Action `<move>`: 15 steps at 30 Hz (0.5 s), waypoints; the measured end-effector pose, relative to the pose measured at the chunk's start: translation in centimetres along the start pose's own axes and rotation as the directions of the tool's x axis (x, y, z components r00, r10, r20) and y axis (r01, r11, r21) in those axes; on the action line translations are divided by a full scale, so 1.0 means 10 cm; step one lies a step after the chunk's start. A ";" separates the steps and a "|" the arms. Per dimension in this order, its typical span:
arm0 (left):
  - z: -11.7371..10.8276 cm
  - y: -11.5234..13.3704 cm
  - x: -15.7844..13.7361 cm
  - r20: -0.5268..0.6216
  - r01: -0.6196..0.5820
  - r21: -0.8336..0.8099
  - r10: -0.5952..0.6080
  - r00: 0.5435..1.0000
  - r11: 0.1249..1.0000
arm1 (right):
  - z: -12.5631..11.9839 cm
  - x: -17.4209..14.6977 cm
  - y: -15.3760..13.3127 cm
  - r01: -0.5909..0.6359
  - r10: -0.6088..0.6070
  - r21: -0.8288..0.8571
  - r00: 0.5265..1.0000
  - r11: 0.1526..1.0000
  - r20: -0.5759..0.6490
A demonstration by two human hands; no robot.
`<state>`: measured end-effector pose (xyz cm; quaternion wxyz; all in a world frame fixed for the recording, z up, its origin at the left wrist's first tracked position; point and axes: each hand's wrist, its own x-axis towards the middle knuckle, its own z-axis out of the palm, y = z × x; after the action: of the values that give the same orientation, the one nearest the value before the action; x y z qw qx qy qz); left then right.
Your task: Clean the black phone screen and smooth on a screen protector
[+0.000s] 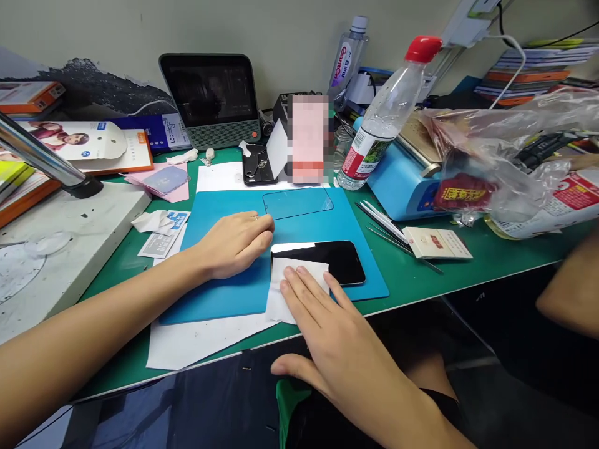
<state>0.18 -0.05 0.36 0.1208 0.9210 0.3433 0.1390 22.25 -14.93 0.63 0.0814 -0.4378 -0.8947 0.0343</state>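
My right hand (322,312) lies flat with fingers stretched out, pressing a white wipe (276,299) onto the lower left part of a smartphone (346,262). The phone lies face up, its screen black, with a white reflection at the upper left. My left hand (241,243) rests on the blue mat (210,299) just left of the phone, its fingers curled in; nothing sticks out of them, and the palm side is hidden. Behind the phone, a clear screen protector with a black border (299,202) lies on the mat.
Tweezers and thin tools (384,221) lie right of the mat, by a cigarette pack (437,243). A red-capped bottle (379,125) stands before a blue machine (402,178). At the back is a smart display (210,93); torn wrappers (161,231) lie left. Another person's arm (571,287) shows at right.
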 end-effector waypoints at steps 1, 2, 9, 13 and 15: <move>0.00 -0.01 0.00 0.004 -0.001 -0.001 0.001 1.000 1.000 | -0.02 -0.06 0.04 -0.011 0.011 -0.020 1.000 1.000 0.002; 0.00 -0.02 -0.01 0.008 -0.001 -0.003 0.001 1.000 1.000 | -0.05 -0.12 0.09 -0.023 0.024 -0.041 1.000 0.999 0.005; 0.00 -0.03 -0.01 0.025 0.001 0.011 -0.001 1.000 1.000 | -0.17 -0.42 0.44 -0.126 0.126 -0.082 0.992 0.989 0.000; 0.00 -0.02 -0.01 0.027 0.001 0.016 -0.001 1.000 1.000 | -0.15 -0.27 0.60 -0.203 0.203 -0.035 0.979 0.979 0.010; 0.00 -0.02 0.00 0.030 0.005 0.017 -0.006 1.000 1.000 | -0.14 -0.16 0.66 -0.229 0.230 -0.019 0.973 0.973 0.035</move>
<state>0.02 0.06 0.33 0.1186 0.9230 0.3452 0.1220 28.58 -12.15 0.99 0.0573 -0.5382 -0.8397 0.0449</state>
